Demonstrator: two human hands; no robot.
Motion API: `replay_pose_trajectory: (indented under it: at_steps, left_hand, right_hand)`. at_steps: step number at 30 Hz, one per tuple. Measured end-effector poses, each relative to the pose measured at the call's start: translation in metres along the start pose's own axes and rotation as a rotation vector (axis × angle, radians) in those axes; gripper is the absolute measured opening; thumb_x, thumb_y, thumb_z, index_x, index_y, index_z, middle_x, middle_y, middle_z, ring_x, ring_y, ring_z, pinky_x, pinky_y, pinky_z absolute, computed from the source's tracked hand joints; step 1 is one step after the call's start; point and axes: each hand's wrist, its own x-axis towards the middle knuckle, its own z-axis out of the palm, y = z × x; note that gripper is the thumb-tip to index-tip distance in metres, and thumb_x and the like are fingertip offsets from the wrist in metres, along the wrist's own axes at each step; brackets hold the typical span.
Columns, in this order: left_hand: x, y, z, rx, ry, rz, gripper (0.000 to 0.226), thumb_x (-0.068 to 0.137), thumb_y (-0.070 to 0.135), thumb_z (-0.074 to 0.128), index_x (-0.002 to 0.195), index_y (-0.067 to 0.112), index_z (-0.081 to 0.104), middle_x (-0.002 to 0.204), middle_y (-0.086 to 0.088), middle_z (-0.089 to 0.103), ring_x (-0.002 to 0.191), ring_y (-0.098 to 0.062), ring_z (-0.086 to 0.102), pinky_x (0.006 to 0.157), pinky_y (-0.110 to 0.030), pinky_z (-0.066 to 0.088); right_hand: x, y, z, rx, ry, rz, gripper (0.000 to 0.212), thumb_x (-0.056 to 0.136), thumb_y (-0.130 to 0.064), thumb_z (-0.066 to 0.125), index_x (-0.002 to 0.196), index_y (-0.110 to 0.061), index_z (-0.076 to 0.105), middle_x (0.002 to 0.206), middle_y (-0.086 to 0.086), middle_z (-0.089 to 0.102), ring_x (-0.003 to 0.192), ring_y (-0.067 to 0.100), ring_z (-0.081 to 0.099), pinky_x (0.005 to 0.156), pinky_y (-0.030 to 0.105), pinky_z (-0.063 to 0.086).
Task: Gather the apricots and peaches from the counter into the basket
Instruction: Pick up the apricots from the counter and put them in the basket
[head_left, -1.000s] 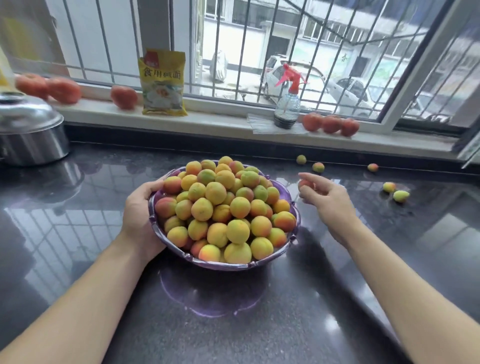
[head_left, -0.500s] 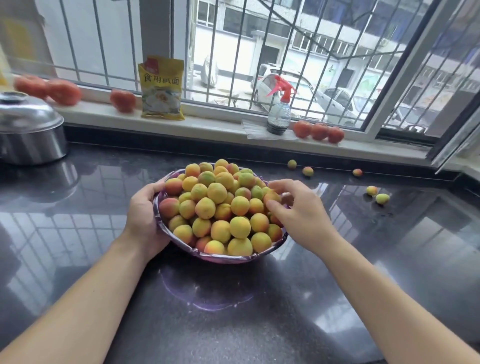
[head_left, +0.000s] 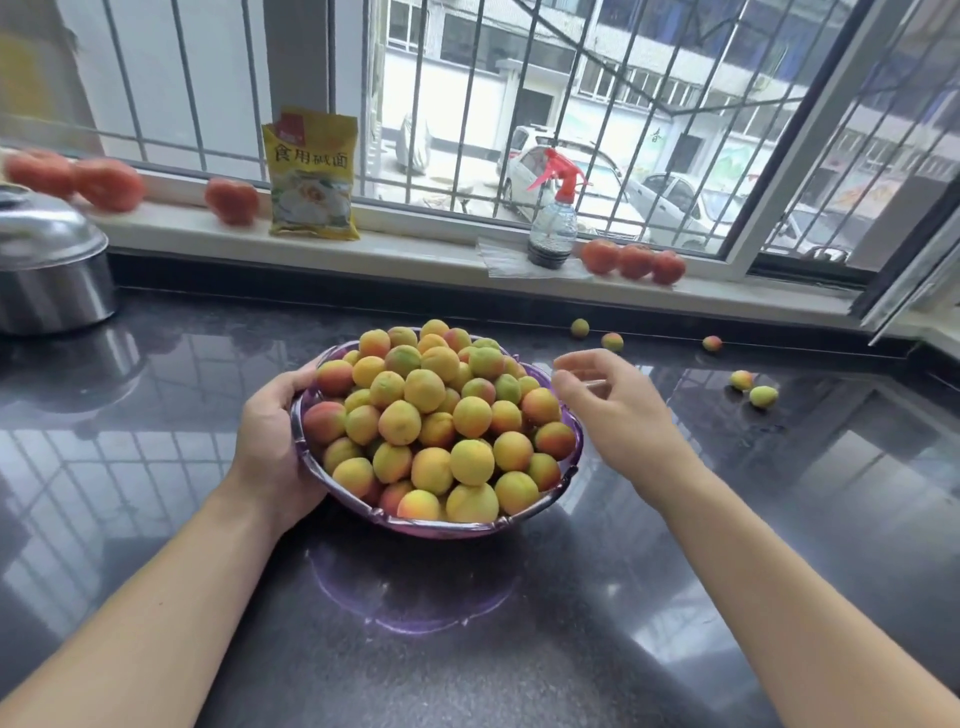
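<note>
Most of the gathering looks done, I'd say; the purple basket (head_left: 441, 525) sits in the middle of the dark counter (head_left: 519, 649) heaped well above its rim with yellow, orange and red-flushed fruit (head_left: 415, 415), too many and too overlapped to count honestly, though several dozen show on the surface alone; which of them are apricots and which peaches I cannot tell apart from here.

What is left lies off to the right, well apart from the basket: five loose fruits on the counter; a greenish one (head_left: 580, 328), one just beside it (head_left: 612, 341) and a reddish one (head_left: 711, 343) farther right, all three near the foot of the sill; then a pair nearer the front, one (head_left: 741, 380) just beside a greener one (head_left: 763, 396).

The left hand (head_left: 275, 436) grips the basket's left rim, thumb curled over the edge beside the fruit; the right hand (head_left: 618, 410) hovers just past the right rim, fingers loosely spread and lightly bent, holding nothing that I can see.

On the sill I count six larger red fruits: two at far left (head_left: 78, 179), one (head_left: 232, 200) beside a yellow packet (head_left: 311, 176), and three (head_left: 634, 261) by one spray bottle (head_left: 553, 223); whether those belong to the job I cannot say; one steel pot (head_left: 47, 270) stands at the left.
</note>
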Motion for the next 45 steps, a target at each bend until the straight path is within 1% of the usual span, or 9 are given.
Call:
replay_pose_trajectory:
  at_steps: [4, 9, 15, 18, 25, 30, 37, 41, 45]
  left_hand:
    - [0.002, -0.002, -0.003, 0.011, -0.001, 0.005, 0.047, 0.107, 0.032, 0.036, 0.137, 0.012, 0.067, 0.132, -0.016, 0.073, 0.12, -0.037, 0.072, 0.098, -0.054, 0.06]
    - [0.011, -0.006, -0.008, -0.013, 0.033, 0.039, 0.047, 0.106, 0.03, 0.039, 0.141, 0.011, 0.064, 0.135, -0.016, 0.071, 0.124, -0.036, 0.069, 0.106, -0.053, 0.055]
    - [0.019, -0.006, -0.008, -0.063, 0.054, 0.052, 0.053, 0.099, 0.032, 0.044, 0.141, 0.006, 0.063, 0.131, -0.016, 0.073, 0.118, -0.032, 0.073, 0.09, -0.043, 0.063]
    - [0.026, -0.007, -0.016, -0.07, 0.074, 0.036, 0.056, 0.106, 0.036, 0.033, 0.147, 0.007, 0.058, 0.139, -0.016, 0.069, 0.123, -0.032, 0.07, 0.093, -0.044, 0.062]
    - [0.026, -0.01, -0.017, -0.038, 0.085, 0.024, 0.052, 0.109, 0.041, 0.031, 0.131, 0.012, 0.068, 0.133, -0.015, 0.072, 0.121, -0.033, 0.071, 0.097, -0.048, 0.059]
    - [0.028, -0.01, -0.017, -0.039, 0.093, 0.01, 0.056, 0.109, 0.042, 0.032, 0.145, 0.009, 0.06, 0.138, -0.016, 0.069, 0.123, -0.034, 0.07, 0.098, -0.05, 0.059]
    - [0.028, -0.01, -0.018, -0.023, 0.075, 0.014, 0.057, 0.109, 0.042, 0.032, 0.147, 0.008, 0.058, 0.141, -0.018, 0.067, 0.128, -0.036, 0.067, 0.103, -0.053, 0.055]
    - [0.026, -0.009, -0.017, -0.02, 0.057, -0.001, 0.06, 0.109, 0.044, 0.033, 0.152, 0.007, 0.052, 0.145, -0.02, 0.063, 0.133, -0.039, 0.062, 0.11, -0.057, 0.05]
    - [0.021, -0.007, -0.012, -0.015, 0.059, -0.007, 0.062, 0.108, 0.046, 0.036, 0.153, 0.006, 0.05, 0.148, -0.022, 0.061, 0.136, -0.041, 0.06, 0.117, -0.057, 0.044]
  right_hand:
    - [0.031, 0.057, -0.016, -0.053, 0.21, 0.114, 0.017, 0.1, -0.017, 0.053, 0.106, -0.022, 0.068, 0.102, 0.0, 0.068, 0.096, 0.018, 0.063, 0.078, 0.032, 0.052]
    - [0.072, 0.13, -0.011, -0.525, 0.131, 0.143, 0.041, 0.092, -0.003, 0.044, 0.128, -0.01, 0.061, 0.133, 0.018, 0.052, 0.127, 0.037, 0.048, 0.111, 0.043, 0.036]
    - [0.146, 0.145, 0.0, -0.603, 0.13, 0.074, 0.053, 0.09, -0.001, 0.046, 0.143, -0.007, 0.048, 0.148, 0.019, 0.039, 0.131, 0.042, 0.039, 0.112, 0.042, 0.028]
    - [0.173, 0.155, 0.005, -0.64, 0.101, 0.068, 0.057, 0.092, -0.005, 0.051, 0.148, -0.008, 0.042, 0.157, 0.02, 0.028, 0.14, 0.043, 0.028, 0.117, 0.044, 0.025]
    - [0.206, 0.155, 0.008, -0.67, 0.093, 0.118, 0.058, 0.094, -0.006, 0.036, 0.15, -0.017, 0.04, 0.167, 0.008, 0.015, 0.153, 0.026, 0.008, 0.119, 0.048, 0.021]
    - [0.216, 0.161, 0.008, -0.665, 0.075, 0.214, 0.049, 0.096, -0.015, 0.035, 0.143, -0.017, 0.049, 0.16, 0.004, 0.027, 0.143, 0.033, 0.026, 0.114, 0.046, 0.027]
    - [0.197, 0.161, 0.008, -0.626, 0.245, 0.022, 0.032, 0.1, -0.014, 0.046, 0.13, -0.011, 0.057, 0.127, 0.016, 0.044, 0.116, 0.04, 0.048, 0.093, 0.042, 0.04]
    - [0.163, 0.154, 0.008, -0.325, 0.328, -0.051, 0.028, 0.1, -0.025, 0.057, 0.127, -0.018, 0.063, 0.121, 0.014, 0.054, 0.102, 0.029, 0.058, 0.092, 0.028, 0.04]
    - [0.116, 0.123, 0.006, 0.169, 0.262, -0.018, 0.018, 0.1, -0.026, 0.058, 0.113, -0.032, 0.069, 0.103, 0.007, 0.07, 0.084, 0.021, 0.067, 0.085, 0.04, 0.059]
